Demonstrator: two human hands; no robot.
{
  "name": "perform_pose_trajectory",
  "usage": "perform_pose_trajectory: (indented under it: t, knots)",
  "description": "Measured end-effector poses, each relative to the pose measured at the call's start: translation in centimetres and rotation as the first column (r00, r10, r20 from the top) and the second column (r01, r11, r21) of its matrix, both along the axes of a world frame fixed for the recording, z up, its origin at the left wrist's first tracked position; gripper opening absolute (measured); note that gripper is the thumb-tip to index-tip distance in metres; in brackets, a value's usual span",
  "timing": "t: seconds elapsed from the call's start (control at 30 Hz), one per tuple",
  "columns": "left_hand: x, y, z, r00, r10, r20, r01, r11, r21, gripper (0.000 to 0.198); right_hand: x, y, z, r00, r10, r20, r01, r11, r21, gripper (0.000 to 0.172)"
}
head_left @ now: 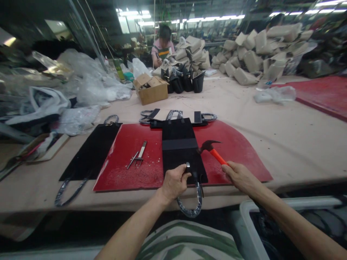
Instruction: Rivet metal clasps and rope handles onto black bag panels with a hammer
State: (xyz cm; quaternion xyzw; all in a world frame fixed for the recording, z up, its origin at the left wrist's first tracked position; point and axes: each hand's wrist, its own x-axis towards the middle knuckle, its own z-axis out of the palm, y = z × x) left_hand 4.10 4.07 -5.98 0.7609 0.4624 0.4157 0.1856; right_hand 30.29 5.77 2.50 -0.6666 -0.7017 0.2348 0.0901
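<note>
My right hand (pixel 238 175) is closed around the orange handle of a claw hammer (pixel 217 156), whose dark head is over the right edge of a black bag panel (pixel 180 159). Pinched in my left hand (pixel 175 182) is a short metal punch (pixel 188 166), standing near the panel's front edge. Beside it a plastic-wrapped handle (pixel 193 211) loops off the panel over the table edge. The panel lies flat on a red board (pixel 135 169). To the left on that board rest a pronged punch (pixel 140 153) and a thin metal rod (pixel 132 160).
Another black panel (pixel 90 153) with wrapped handles lies left of the board. Behind are a cardboard box (pixel 153 92), several black bags (pixel 199 82), beige bag pieces (pixel 252 54) and a person (pixel 162 47). A white bin (pixel 246 224) stands at the lower right.
</note>
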Motion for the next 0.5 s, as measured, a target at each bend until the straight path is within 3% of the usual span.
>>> perform_pose_trajectory:
  t: [0.13, 0.23, 0.33, 0.5]
  knots:
    - [0.0, -0.2, 0.4, 1.0, 0.006, -0.003, -0.006, 1.0, -0.024, 0.009, -1.5, 0.6, -2.0, 0.984, -0.028, 0.176, -0.026, 0.954, 0.297, 0.034]
    - [0.0, -0.3, 0.9, 1.0, 0.003, 0.002, -0.003, 0.999, -0.034, 0.009, -3.9, -0.5, -3.1, 0.974, 0.16, 0.163, -0.22, 0.848, 0.483, 0.043]
    - [-0.1, -0.4, 1.0, 1.0, -0.001, 0.003, 0.001, 0.999, -0.036, 0.009, -6.5, -1.9, -5.2, 0.936, 0.324, 0.134, -0.35, 0.825, 0.444, 0.059]
    - [-0.5, -0.6, 0.6, 0.994, -0.107, 0.027, 0.106, 0.994, 0.031, 0.011, -8.0, -3.0, -7.5, 0.949, 0.293, 0.118, -0.316, 0.871, 0.376, 0.069]
